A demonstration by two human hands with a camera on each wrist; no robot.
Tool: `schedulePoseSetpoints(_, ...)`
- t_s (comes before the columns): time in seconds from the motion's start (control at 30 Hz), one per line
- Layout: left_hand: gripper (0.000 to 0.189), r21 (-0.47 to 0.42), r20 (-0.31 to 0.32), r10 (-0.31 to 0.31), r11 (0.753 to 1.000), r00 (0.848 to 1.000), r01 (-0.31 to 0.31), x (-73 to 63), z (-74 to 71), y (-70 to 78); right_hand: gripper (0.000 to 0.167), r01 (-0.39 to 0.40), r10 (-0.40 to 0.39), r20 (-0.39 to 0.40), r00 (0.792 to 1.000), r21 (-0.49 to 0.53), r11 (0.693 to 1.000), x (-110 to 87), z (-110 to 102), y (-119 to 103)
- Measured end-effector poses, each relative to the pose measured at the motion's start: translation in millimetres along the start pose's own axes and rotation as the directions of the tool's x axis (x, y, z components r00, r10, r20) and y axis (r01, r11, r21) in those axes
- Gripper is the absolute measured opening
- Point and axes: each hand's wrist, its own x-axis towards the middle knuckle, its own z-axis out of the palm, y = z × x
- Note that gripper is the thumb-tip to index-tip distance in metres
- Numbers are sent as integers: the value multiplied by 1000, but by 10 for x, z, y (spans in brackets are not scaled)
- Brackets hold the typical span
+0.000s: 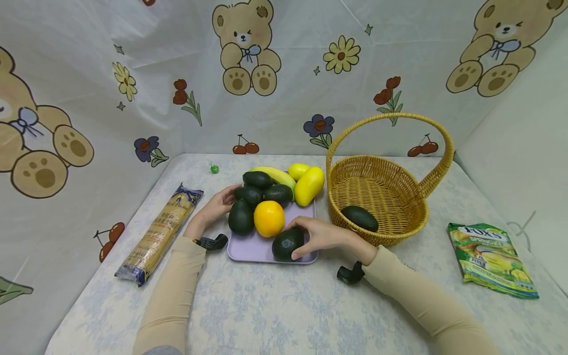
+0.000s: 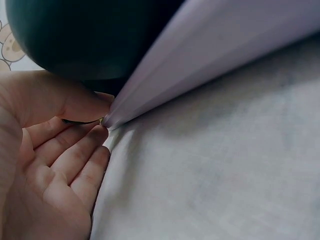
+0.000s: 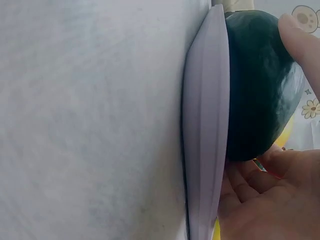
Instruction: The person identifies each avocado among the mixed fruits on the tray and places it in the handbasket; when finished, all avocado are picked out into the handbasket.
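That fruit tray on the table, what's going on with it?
A person's right hand grips an avocado at the near right corner of the tray, while the left hand pinches the tray's left edge. An orange, more dark fruit and some yellow fruit also sit there. A basket stands to the right, with one dark green fruit inside.

There is room to pass over the table (image 1: 262, 305) in front of the lilac tray (image 1: 250, 251), between the sleeved forearms (image 1: 170, 296). Piled avocados (image 1: 241, 217) and an orange (image 1: 268, 219) crowd the tray's left side; an arched handle (image 1: 392, 116) spans the wicker basket (image 1: 385, 239).
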Motion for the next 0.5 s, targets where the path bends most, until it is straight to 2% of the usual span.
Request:
schedulePoseSetpoints(0.3, 65, 4, -4, 0, 1000, 1000, 0, -7, -5, 3, 57, -9, 8, -13, 1000, -19, 1000, 3, 18, -17)
schedulePoseSetpoints(0.5, 65, 3, -2, -2, 1000, 1000, 2, -9, -1, 7, 59, 4, -4, -16, 1000, -30, 1000, -48, -19, -118)
